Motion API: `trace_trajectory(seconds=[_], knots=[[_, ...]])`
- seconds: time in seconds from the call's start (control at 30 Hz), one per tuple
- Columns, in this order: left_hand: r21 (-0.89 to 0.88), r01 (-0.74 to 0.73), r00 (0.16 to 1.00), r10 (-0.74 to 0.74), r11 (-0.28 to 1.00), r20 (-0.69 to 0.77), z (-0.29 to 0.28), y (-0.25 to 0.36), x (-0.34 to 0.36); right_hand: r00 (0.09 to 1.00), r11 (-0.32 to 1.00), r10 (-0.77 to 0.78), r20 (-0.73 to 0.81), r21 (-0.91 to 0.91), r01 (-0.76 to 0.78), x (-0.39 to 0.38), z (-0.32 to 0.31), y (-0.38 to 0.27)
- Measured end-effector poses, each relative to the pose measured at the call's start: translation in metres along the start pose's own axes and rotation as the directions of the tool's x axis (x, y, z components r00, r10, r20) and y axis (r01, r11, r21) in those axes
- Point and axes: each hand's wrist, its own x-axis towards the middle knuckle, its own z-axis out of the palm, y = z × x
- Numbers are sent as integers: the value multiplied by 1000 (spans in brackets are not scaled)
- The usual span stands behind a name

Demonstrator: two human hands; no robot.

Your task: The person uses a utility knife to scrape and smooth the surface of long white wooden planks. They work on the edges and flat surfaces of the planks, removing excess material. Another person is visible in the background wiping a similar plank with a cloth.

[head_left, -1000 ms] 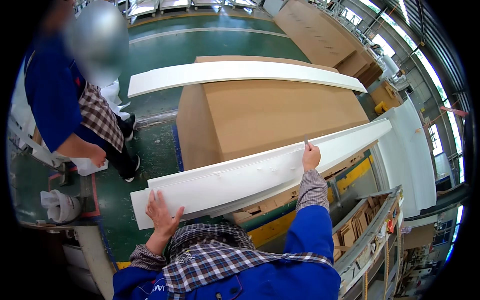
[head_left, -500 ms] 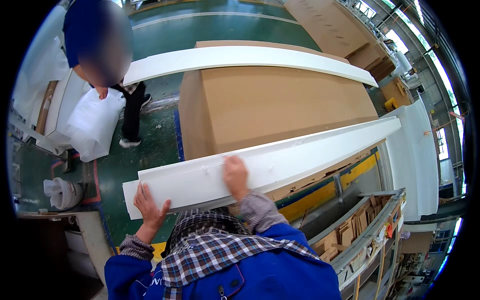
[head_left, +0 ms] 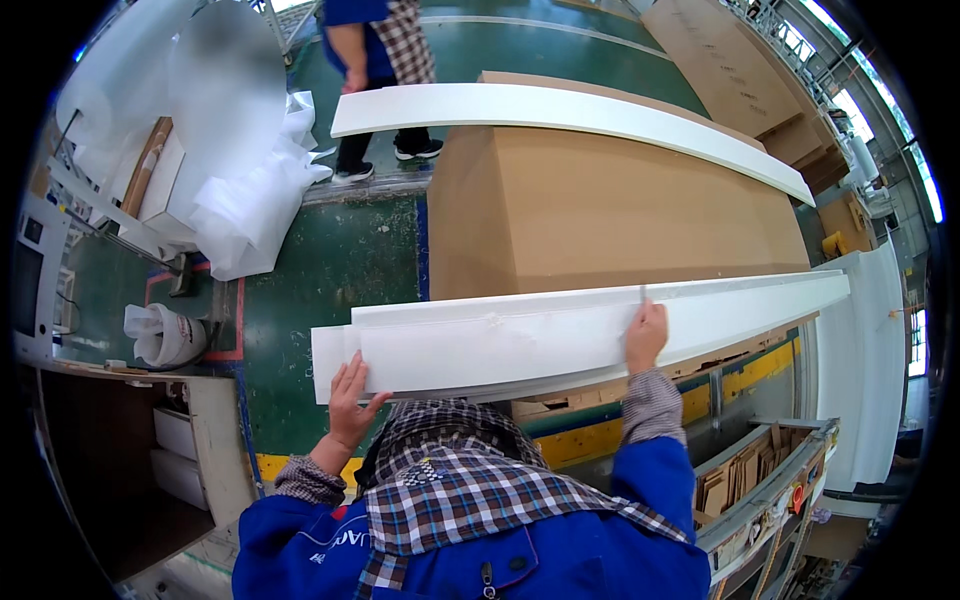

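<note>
A long white panel (head_left: 480,345) lies across in front of me, with a raised lip along its far edge. My left hand (head_left: 350,408) rests on its left end, fingers spread flat and open. Farther along, my right hand (head_left: 647,338) is closed over the panel near its far edge. From the top of that fist sticks a short, thin grey tool (head_left: 643,294); the fingers hide most of it, so its exact kind cannot be made out.
Beyond the panel stands a large brown cardboard box (head_left: 650,205), with a second white panel (head_left: 560,105) across its top. Behind that panel's left end is another person (head_left: 370,70). White foam wrap (head_left: 245,220) and a bucket (head_left: 168,335) are at left; a bin of cardboard scraps (head_left: 745,470) is at right.
My right hand has moved right along the panel, and the thin tool now shows above its fist. My left hand stays at the panel's left end. The other person has moved rightward, nearer the far panel.
</note>
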Motion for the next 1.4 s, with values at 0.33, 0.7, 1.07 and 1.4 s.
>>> trace_trajectory(seconds=[0.33,0.7,1.07,1.4], knots=[[-45,-72,997,71,996,-27,0,-5,8,954,847,-247,168,516,129,-101,55,-315],[-359,-184,983,162,915,-90,-15,-28,9,982,924,56,182,-381,18,-1,9,-94],[-367,-247,968,212,897,-131,-4,-40,11,910,874,-304,282,463,148,-123,75,-364],[-320,-259,964,225,911,-139,-7,-36,15,994,992,93,54,-91,-88,-38,33,-162]])
